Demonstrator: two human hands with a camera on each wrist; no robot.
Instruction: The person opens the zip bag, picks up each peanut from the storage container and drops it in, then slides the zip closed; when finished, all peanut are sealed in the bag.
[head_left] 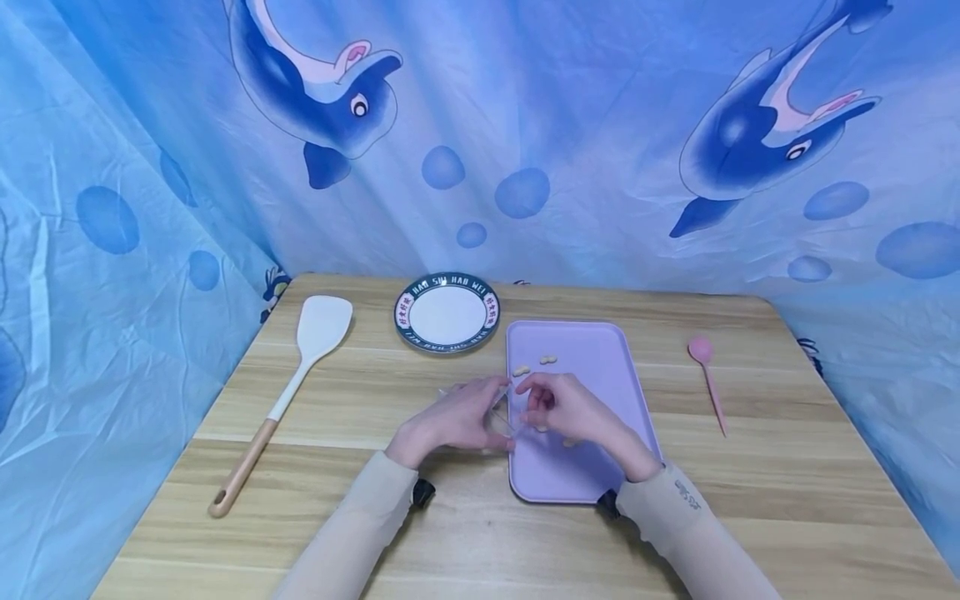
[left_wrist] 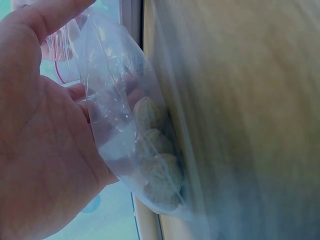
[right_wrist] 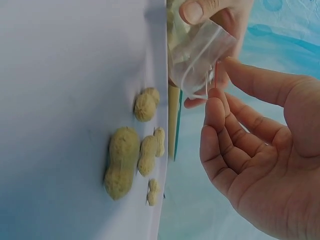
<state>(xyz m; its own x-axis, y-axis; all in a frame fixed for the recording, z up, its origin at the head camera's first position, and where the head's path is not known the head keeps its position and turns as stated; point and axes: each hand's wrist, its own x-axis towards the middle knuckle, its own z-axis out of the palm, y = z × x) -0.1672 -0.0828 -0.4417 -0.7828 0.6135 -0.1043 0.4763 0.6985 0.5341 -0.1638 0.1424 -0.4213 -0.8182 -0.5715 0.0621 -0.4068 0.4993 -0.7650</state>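
Observation:
My left hand (head_left: 463,417) holds a clear zip bag (left_wrist: 107,75) at the left edge of the purple tray (head_left: 592,354). Several peanuts in their shells (left_wrist: 162,172) lie in the bottom of the bag, as the left wrist view shows. At the bag's mouth, beside its red zip line, my right hand (head_left: 573,408) has its thumb and curled fingertips on the edge, seemingly in a pinch. More unshelled peanuts (right_wrist: 121,162) are on the tray under and beyond the right hand, several of them close to its left rim.
A round plate (head_left: 447,314) with a dark green patterned rim stands behind the bag. To the left lies a white spatula (head_left: 322,325) with a wooden handle, and to the right a pink spoon (head_left: 701,350). A blue dolphin curtain (head_left: 480,125) hangs behind the wooden table (head_left: 757,492).

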